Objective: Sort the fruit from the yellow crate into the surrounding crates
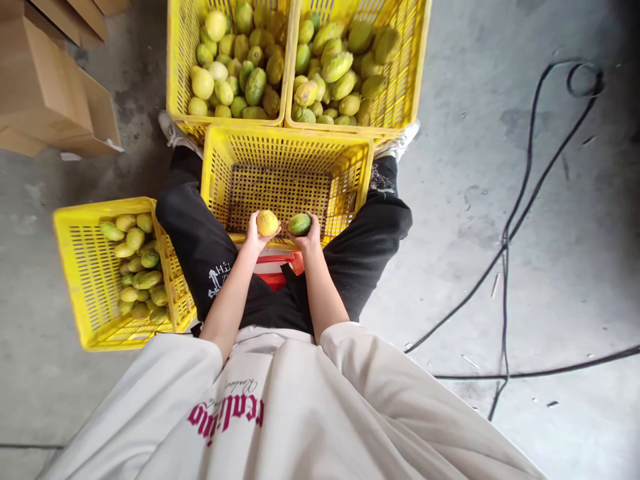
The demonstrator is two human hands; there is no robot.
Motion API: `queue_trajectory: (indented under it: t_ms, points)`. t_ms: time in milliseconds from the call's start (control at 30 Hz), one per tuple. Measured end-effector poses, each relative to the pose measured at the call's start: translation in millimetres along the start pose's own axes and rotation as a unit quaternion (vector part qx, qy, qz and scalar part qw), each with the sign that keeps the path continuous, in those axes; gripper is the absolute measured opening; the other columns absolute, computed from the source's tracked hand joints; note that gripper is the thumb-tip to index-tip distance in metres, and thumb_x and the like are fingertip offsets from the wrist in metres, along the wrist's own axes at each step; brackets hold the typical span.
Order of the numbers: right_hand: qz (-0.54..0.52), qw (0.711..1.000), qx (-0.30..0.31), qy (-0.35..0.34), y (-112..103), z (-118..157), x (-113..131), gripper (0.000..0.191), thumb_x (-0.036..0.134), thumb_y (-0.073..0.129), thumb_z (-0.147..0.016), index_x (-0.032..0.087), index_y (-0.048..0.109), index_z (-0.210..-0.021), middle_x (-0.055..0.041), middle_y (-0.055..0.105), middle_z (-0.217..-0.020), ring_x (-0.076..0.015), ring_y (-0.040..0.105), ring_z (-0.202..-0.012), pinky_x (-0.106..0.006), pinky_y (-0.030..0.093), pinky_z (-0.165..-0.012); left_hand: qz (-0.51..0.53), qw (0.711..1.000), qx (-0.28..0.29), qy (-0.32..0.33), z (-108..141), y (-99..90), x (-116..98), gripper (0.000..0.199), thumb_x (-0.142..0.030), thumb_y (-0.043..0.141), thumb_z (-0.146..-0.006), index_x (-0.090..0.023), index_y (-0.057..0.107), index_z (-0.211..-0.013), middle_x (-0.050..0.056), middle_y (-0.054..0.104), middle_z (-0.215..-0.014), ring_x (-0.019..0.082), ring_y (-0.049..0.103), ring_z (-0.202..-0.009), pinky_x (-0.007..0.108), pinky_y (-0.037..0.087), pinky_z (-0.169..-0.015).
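My left hand (257, 235) holds a round yellow fruit (267, 223), its fingers curled round the left side. A green, striped oval fruit (299, 225) rests in my right hand (311, 235). Both hands are side by side, a small gap apart, over the near rim of a yellow crate (285, 133) between my knees. No fruit shows inside this crate, whose slotted bottom is visible.
Two yellow crates (289, 67) of green and yellow fruit stand beyond. Another crate (87, 273) with fruit sits at the left. Cardboard boxes (45, 87) lie at the upper left. Black cables (505, 247) cross the floor at right.
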State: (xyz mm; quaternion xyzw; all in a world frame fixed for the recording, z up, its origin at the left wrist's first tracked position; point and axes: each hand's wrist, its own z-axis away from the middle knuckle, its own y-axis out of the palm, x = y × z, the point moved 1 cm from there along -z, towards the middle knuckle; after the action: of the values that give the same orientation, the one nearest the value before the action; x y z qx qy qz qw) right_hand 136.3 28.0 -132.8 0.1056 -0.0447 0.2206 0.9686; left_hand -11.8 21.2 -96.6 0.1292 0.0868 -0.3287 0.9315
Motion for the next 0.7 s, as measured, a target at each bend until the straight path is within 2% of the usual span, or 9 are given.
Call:
queue_trajectory:
  t_ms: [133,233,333,433,500,567,700]
  points:
    - [0.005,1.0,0.014,0.023,4.9,14.6,5.7,0.025,0.037,0.084,-0.109,0.03,0.063,-0.098,0.0039,0.073,-0.088,-0.0201,0.078,-0.083,-0.035,0.08,-0.079,0.008,1.0,0.001,-0.001,2.5,0.5,-1.2,0.039,-0.051,0.065,-0.128,-0.022,0.084,-0.146,0.006,0.085,-0.098,0.022,0.086,-0.085,0.031,0.074,-0.093]
    - [0.042,0.998,0.041,0.033,5.2,17.2,5.9,0.025,0.038,0.087,-0.11,0.029,0.067,-0.098,0.0005,0.078,-0.092,-0.022,0.081,-0.087,-0.038,0.08,-0.078,0.005,1.0,0.005,0.004,3.3,-0.5,-1.6,0.034,-0.05,0.066,-0.127,-0.023,0.085,-0.138,0.006,0.084,-0.096,0.022,0.086,-0.085,0.029,0.073,-0.087]
    - [0.076,0.995,0.055,0.021,5.4,14.6,2.9,0.023,0.038,0.084,-0.112,0.028,0.069,-0.097,0.0001,0.078,-0.088,-0.0207,0.077,-0.078,-0.033,0.076,-0.071,-0.007,1.0,0.012,0.019,3.3,-1.8,-2.3,0.029,-0.049,0.07,-0.123,-0.026,0.085,-0.133,0.008,0.085,-0.098,0.026,0.09,-0.095,0.032,0.076,-0.088]
    - [0.113,0.993,0.024,-0.038,4.6,10.1,0.5,0.022,0.034,0.081,-0.112,0.027,0.068,-0.096,0.0034,0.075,-0.08,-0.0175,0.072,-0.069,-0.026,0.068,-0.063,-0.027,0.999,0.023,0.034,2.7,-2.1,-2.5,0.03,-0.051,0.083,-0.116,-0.028,0.085,-0.135,0.008,0.088,-0.103,0.031,0.093,-0.105,0.038,0.079,-0.094]
    - [0.132,0.988,0.009,-0.079,3.6,8.2,0.1,0.025,0.035,0.085,-0.109,0.028,0.066,-0.095,0.0056,0.072,-0.075,-0.0162,0.071,-0.066,-0.022,0.062,-0.058,-0.045,0.998,0.03,0.045,2.4,-1.7,-2.0,0.034,-0.05,0.09,-0.113,-0.026,0.083,-0.135,0.006,0.087,-0.103,0.027,0.092,-0.101,0.036,0.079,-0.096]
    - [0.142,0.985,0.017,-0.091,3.3,8.0,-0.3,0.03,0.038,0.089,-0.108,0.028,0.065,-0.094,0.0057,0.071,-0.073,-0.0163,0.07,-0.063,-0.022,0.06,-0.055,-0.057,0.996,0.03,0.055,2.2,-1.0,-0.9,0.033,-0.046,0.093,-0.113,-0.024,0.081,-0.135,0.002,0.084,-0.101,0.021,0.089,-0.093,0.032,0.077,-0.099]
    - [0.122,0.99,0.037,-0.056,5.7,10.9,-3.1,0.024,0.035,0.072,-0.114,0.029,0.065,-0.092,0.0014,0.071,-0.069,-0.0221,0.074,-0.064,-0.031,0.071,-0.062,-0.06,0.996,0.019,0.065,2.8,0.4,1.7,0.017,-0.033,0.089,-0.118,-0.025,0.08,-0.13,0.001,0.081,-0.1,0.018,0.085,-0.084,0.036,0.079,-0.107]
